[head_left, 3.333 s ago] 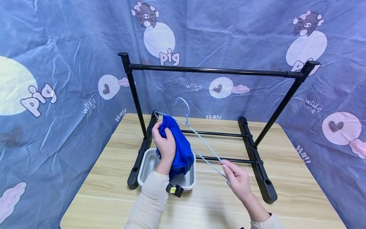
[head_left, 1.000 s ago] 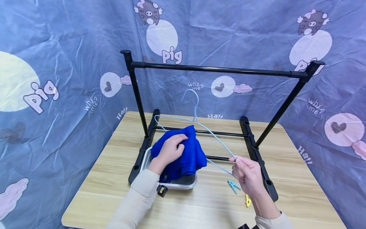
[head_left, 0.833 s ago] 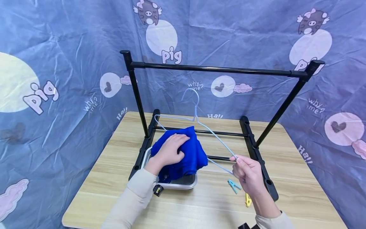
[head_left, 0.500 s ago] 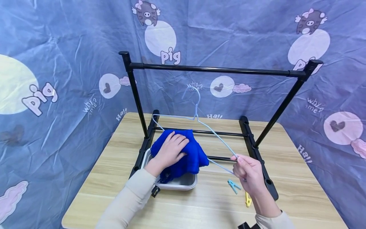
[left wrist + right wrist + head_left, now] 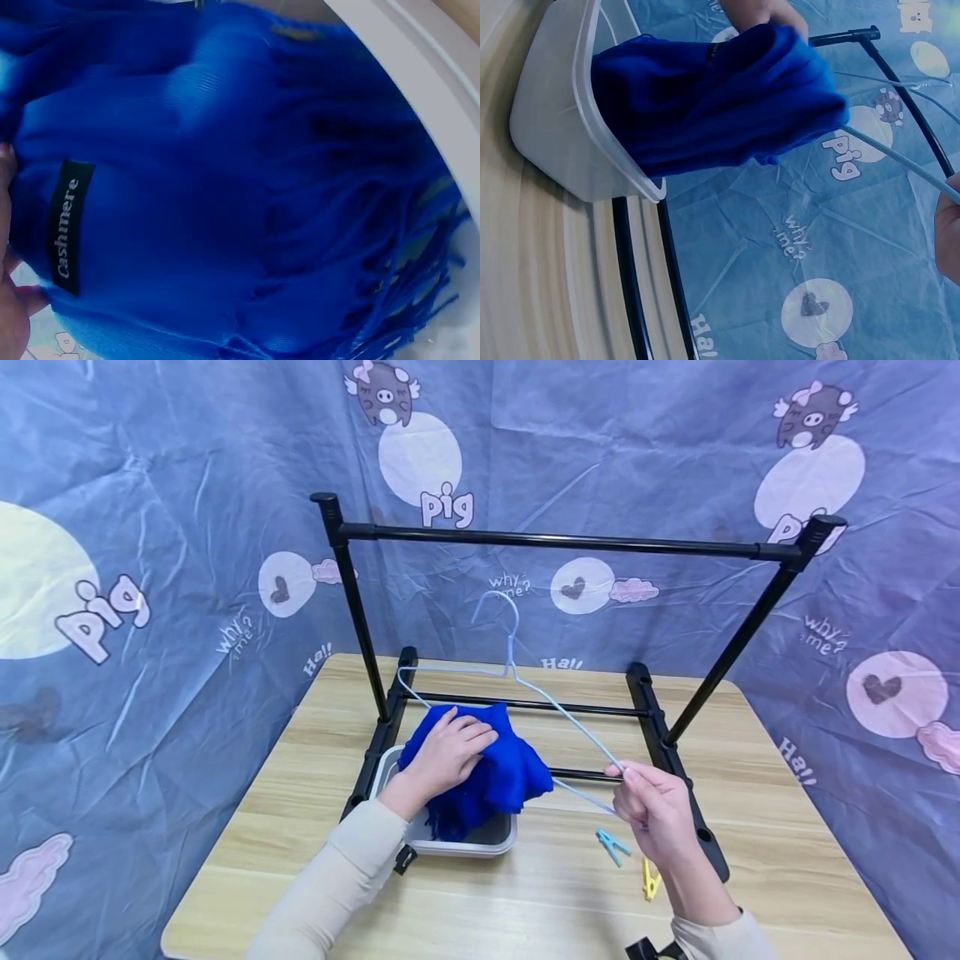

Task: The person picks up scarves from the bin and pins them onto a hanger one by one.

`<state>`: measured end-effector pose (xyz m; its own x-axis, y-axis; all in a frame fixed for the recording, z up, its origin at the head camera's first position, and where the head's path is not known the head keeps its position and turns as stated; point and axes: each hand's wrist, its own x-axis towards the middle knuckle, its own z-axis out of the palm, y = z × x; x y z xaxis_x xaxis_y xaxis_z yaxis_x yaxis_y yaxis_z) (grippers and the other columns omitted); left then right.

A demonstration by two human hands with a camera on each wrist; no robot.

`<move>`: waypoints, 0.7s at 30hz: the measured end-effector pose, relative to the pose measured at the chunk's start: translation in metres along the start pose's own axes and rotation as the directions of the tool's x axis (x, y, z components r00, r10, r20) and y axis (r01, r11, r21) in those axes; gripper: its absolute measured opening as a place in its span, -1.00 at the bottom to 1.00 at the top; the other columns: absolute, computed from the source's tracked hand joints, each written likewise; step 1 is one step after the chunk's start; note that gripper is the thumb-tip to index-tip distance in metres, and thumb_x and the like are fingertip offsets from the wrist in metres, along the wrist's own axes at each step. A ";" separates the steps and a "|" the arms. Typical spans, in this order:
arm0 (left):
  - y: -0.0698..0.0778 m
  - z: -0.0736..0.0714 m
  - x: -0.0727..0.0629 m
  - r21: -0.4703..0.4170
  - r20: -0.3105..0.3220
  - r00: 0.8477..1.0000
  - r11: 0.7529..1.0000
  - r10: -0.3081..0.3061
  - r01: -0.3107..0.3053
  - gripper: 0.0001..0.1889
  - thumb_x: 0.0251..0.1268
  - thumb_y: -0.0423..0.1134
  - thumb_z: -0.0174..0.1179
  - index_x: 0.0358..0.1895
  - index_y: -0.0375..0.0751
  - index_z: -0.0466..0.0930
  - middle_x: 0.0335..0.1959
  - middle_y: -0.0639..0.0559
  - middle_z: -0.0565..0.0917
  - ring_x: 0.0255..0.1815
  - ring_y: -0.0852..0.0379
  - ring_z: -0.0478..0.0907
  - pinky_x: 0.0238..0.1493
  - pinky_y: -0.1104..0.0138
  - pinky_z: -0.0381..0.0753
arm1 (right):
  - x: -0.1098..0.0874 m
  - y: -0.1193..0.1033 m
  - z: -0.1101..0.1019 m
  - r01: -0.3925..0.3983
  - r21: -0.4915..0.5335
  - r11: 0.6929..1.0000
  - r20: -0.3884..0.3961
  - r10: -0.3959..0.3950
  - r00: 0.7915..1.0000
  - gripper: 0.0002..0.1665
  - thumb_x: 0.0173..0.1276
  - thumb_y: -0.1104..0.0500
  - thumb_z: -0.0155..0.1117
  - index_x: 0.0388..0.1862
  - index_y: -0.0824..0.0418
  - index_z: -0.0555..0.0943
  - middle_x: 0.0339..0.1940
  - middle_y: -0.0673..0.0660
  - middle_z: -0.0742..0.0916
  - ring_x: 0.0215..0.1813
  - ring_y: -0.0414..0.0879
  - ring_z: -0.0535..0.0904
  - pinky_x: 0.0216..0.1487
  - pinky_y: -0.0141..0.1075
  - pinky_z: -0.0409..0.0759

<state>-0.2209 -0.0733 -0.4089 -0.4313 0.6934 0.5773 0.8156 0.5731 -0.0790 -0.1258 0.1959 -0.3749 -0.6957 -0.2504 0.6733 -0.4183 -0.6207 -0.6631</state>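
A blue fringed scarf (image 5: 501,768) hangs folded over the lower bar of a light-blue wire hanger (image 5: 564,714), its fringed end down in a white plastic basin (image 5: 480,849). My left hand (image 5: 442,756) holds the scarf from above, fingers bent over the folds. In the left wrist view a dark "Cashmere" label (image 5: 73,229) shows on the scarf close to the fingers. My right hand (image 5: 656,806) grips the hanger's right corner and keeps it raised, hook upward. From the right wrist view, the bar comes out of the fold toward that hand.
A black rack stands on the wooden table (image 5: 555,902), its top rail (image 5: 562,541) above and behind the hanger. To the right lie a blue clothespin (image 5: 613,846) and a yellow clothespin (image 5: 649,880). A patterned curtain (image 5: 637,468) hangs behind.
The scarf, earlier bunched in my left hand, is now spread over the hanger's bar. My left hand has shifted on top of it; both clothespins have come into sight near my right hand.
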 end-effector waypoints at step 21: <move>0.002 -0.009 0.024 -0.161 -0.317 0.803 0.863 -0.505 0.479 -0.78 0.03 -0.34 -0.04 -0.28 -0.15 0.57 -0.35 0.04 0.59 -0.48 0.01 0.54 -0.61 0.17 0.40 | 0.003 0.002 0.006 -0.039 -0.012 0.999 0.052 0.039 0.998 -0.48 0.24 0.60 -0.53 -0.15 0.52 0.47 -0.87 0.06 0.18 -0.84 -0.17 -0.01 -0.84 -0.45 -0.06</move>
<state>-0.2256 -0.0595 -0.3879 -0.6358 0.1292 0.7610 0.5594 0.7564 0.3389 -0.1250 0.1898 -0.3726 -0.6802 -0.3131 0.6629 -0.3982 -0.6014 -0.6926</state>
